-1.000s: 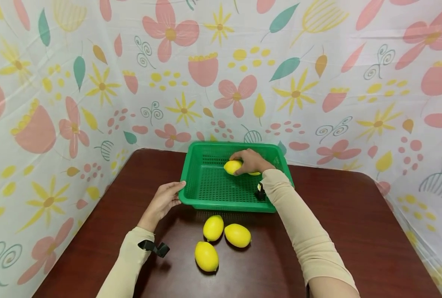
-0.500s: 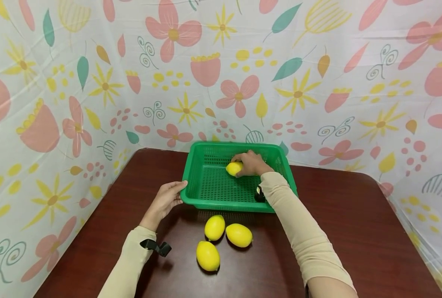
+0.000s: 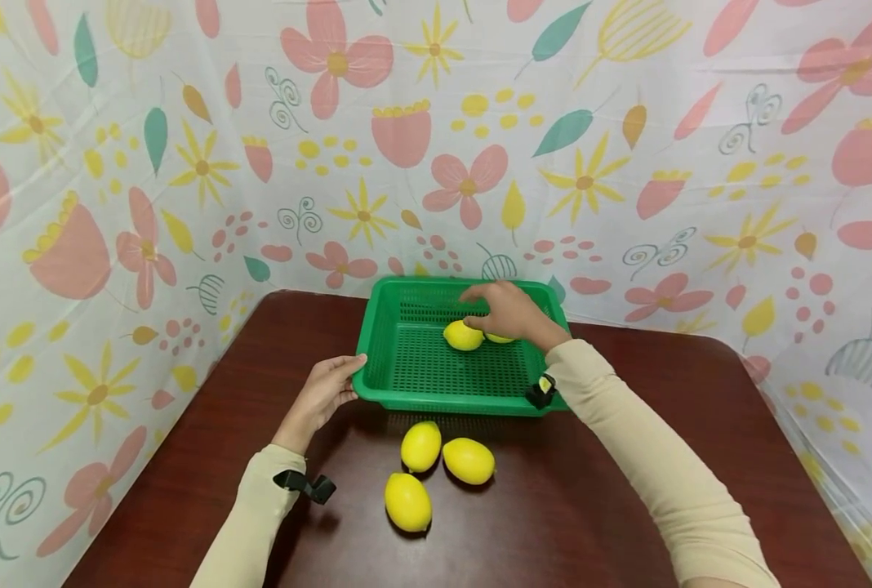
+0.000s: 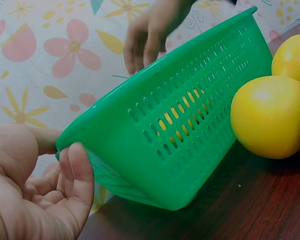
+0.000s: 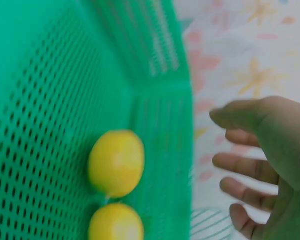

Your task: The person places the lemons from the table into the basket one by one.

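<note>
– What is set on the tabletop point(image 3: 649, 425)?
– A basket point(image 3: 414, 371), with three lemons point(image 3: 408, 502) placed before it and a cloth point(image 3: 421, 204) hung behind.
– And inside?
– Two more lemons point(image 3: 463, 336) are laid side by side toward the back.

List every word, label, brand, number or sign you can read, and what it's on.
No readable text anywhere.
Lemons and green basket: no legible lettering.
Patterned sheet: printed flowers and leaves, no words.
Pale patch on the black device at the right sleeve: too small to tell whether it bears any text.
</note>
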`<state>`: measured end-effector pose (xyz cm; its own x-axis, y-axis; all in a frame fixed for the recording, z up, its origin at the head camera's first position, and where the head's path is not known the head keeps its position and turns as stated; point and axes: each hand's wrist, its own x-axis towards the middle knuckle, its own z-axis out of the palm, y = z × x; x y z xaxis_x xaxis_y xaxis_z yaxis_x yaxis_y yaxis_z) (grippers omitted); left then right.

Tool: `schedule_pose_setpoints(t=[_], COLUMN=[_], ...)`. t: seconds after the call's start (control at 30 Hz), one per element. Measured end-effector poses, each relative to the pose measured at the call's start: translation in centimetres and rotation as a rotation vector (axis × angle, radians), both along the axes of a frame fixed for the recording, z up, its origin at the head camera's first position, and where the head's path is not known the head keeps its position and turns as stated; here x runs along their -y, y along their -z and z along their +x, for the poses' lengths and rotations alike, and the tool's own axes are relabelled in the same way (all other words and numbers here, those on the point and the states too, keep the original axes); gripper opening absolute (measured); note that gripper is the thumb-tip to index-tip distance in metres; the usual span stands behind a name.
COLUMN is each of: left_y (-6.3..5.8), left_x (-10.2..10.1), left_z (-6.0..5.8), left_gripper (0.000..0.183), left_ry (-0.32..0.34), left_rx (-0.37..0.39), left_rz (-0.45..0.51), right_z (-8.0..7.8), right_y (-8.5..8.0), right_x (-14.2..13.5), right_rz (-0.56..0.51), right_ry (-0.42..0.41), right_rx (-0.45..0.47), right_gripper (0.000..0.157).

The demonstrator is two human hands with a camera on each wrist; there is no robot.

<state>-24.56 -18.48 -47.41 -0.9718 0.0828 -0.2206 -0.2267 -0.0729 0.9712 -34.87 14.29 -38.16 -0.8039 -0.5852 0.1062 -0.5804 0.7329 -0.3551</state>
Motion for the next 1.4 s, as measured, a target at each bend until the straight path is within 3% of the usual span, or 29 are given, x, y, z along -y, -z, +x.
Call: schedule_pose_setpoints(t=[0.2, 0.3, 0.53, 0.7, 1.0, 1.2, 1.4], left_y=[0.0, 0.0, 0.0, 0.1, -0.1, 0.0, 0.0], left_x=[0.0, 0.0, 0.0, 0.0, -0.1, -0.1, 0.1], left_z=[0.0, 0.0, 0.0, 0.0, 0.1, 0.0, 0.1], left_gripper=[0.045, 0.045, 0.045, 0.044, 0.043, 0.044, 0.044], left_ry=[-0.009, -0.005, 0.002, 0.000, 0.000, 0.007, 0.013], left_rx=[0.001, 0.001, -0.002, 0.005, 0.007, 0.006, 0.009], left_rz=[-0.002, -0.003, 0.004, 0.002, 0.004, 0.008, 0.002], right_z=[6.0, 8.9, 14.3, 17.1, 20.1, 20.7, 20.8], right_y=[-1.9, -1.9, -0.4, 1.5, 4.8, 6.7, 8.2], right_x=[-0.9, -1.4, -2.4, -2.7, -2.2, -1.8, -1.2], right_rz=[-0.146, -0.193, -0.264, -0.253, -0.227, -0.222, -0.161], right_ry=[0.056, 0.086, 0.103, 0.109, 0.154, 0.178, 0.190], right_rx=[-0.061, -0.103, -0.196, -0.161, -0.103, -0.098, -0.128], right_gripper=[0.037, 0.034, 0.028, 0.029, 0.027, 0.031, 0.047])
